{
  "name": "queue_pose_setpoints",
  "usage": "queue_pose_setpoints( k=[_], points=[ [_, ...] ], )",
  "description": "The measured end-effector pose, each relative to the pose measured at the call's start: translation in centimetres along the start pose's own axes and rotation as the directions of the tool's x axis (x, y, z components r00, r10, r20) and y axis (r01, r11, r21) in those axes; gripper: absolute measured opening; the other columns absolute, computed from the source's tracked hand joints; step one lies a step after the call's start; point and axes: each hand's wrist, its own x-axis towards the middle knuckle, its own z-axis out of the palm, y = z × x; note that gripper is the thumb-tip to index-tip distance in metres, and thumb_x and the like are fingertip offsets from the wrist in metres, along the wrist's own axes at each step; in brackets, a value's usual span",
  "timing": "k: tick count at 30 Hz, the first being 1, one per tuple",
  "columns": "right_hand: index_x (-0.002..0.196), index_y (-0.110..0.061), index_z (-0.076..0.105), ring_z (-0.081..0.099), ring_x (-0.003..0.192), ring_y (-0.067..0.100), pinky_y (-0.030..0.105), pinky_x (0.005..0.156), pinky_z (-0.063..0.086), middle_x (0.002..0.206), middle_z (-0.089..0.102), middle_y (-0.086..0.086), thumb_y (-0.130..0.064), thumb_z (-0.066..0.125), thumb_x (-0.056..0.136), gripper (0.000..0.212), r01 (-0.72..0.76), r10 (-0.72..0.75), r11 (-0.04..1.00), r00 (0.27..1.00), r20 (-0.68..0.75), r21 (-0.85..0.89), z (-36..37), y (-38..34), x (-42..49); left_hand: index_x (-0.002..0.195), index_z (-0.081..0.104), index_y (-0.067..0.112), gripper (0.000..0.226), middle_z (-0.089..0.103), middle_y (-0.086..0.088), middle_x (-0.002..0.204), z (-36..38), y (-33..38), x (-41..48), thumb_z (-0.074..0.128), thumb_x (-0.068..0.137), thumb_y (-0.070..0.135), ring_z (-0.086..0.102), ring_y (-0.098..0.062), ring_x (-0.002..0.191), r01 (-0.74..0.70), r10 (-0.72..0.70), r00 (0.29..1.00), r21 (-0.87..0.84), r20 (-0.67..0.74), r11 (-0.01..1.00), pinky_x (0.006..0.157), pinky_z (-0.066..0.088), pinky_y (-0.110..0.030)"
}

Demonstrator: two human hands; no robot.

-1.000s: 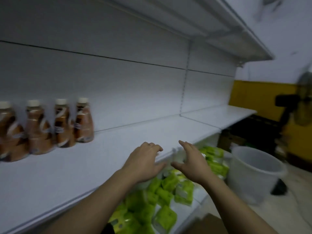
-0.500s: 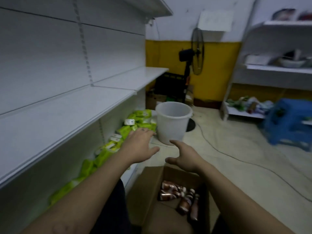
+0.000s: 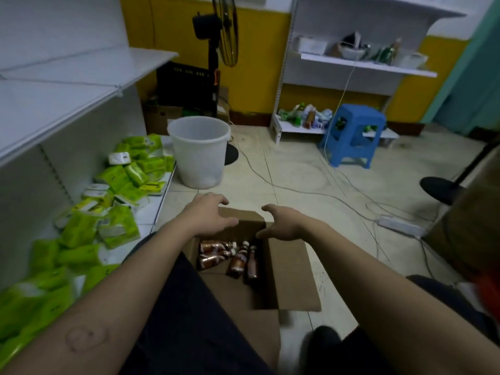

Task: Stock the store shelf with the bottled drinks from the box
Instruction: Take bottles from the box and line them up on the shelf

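Note:
An open cardboard box (image 3: 292,277) sits on the floor between my legs. Several brown bottled drinks (image 3: 230,257) with pale caps lie on their sides inside it. My left hand (image 3: 208,215) hovers over the box's far left edge, fingers spread, holding nothing. My right hand (image 3: 284,221) hovers over the far right part of the opening, also empty with fingers apart. The white store shelf (image 3: 62,87) runs along the left, bare in this view.
Green packets (image 3: 119,190) are piled on the bottom shelf at left. A white bucket (image 3: 198,150) stands beyond the box. A black fan (image 3: 216,44), a blue stool (image 3: 354,133), cables and a power strip (image 3: 400,226) lie on the tiled floor.
My view swung from the shelf with its row of brown bottles down to the box on the floor. Both empty hands came down over the box opening.

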Motion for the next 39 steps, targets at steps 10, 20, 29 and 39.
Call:
queue_pose_setpoints(
  k=[10, 20, 29, 39],
  points=[
    [0.148, -0.014, 0.035, 0.046, 0.128, 0.029, 0.042, 0.104, 0.042, 0.147, 0.043, 0.011, -0.034, 0.072, 0.082, 0.078, -0.057, 0.024, 0.987, 0.975, 0.221, 0.147, 3.5, 1.7, 4.0, 0.132, 0.049, 0.024, 0.066, 0.051, -0.003, 0.136, 3.4, -2.4, -0.1, 0.071, 0.075, 0.050, 0.051, -0.021, 0.118, 0.170, -0.163, 0.979, -0.053, 0.125, 0.984, 0.091, 0.045, -0.035],
    [0.136, -0.018, 0.046, 0.059, 0.098, 0.015, 0.025, 0.077, 0.048, 0.115, 0.060, 0.000, -0.028, 0.072, 0.080, 0.062, -0.156, 0.027, 0.913, 0.945, 0.326, 0.377, 9.2, 7.1, 9.4, 0.128, 0.053, 0.021, 0.063, 0.060, -0.003, 0.121, 9.8, -2.3, 5.7, 0.075, 0.072, 0.042, 0.056, -0.019, 0.100, 0.229, -0.234, 0.903, 0.057, 0.361, 0.972, 0.083, 0.048, -0.031],
    [0.145, -0.008, 0.037, 0.050, 0.123, 0.026, 0.029, 0.092, 0.039, 0.139, 0.051, 0.011, -0.025, 0.067, 0.086, 0.067, -0.337, 0.104, 0.851, 0.860, 0.499, 0.404, 15.0, 10.5, 14.3, 0.140, 0.040, 0.021, 0.080, 0.051, -0.004, 0.138, 19.1, -4.3, 10.4, 0.075, 0.070, 0.039, 0.052, -0.022, 0.118, 0.360, -0.305, 0.823, -0.025, 0.478, 0.932, 0.089, 0.040, -0.026],
    [0.137, -0.015, 0.048, 0.057, 0.113, 0.029, 0.041, 0.098, 0.047, 0.127, 0.059, 0.013, -0.036, 0.058, 0.090, 0.053, -0.499, 0.312, 0.780, 0.833, 0.456, 0.378, 21.5, 13.7, 22.8, 0.137, 0.044, 0.024, 0.069, 0.056, -0.002, 0.129, 29.3, -10.2, 17.7, 0.075, 0.075, 0.021, 0.053, -0.021, 0.114, 0.548, -0.328, 0.697, -0.178, 0.638, 0.818, 0.098, 0.041, -0.036]
  ],
)
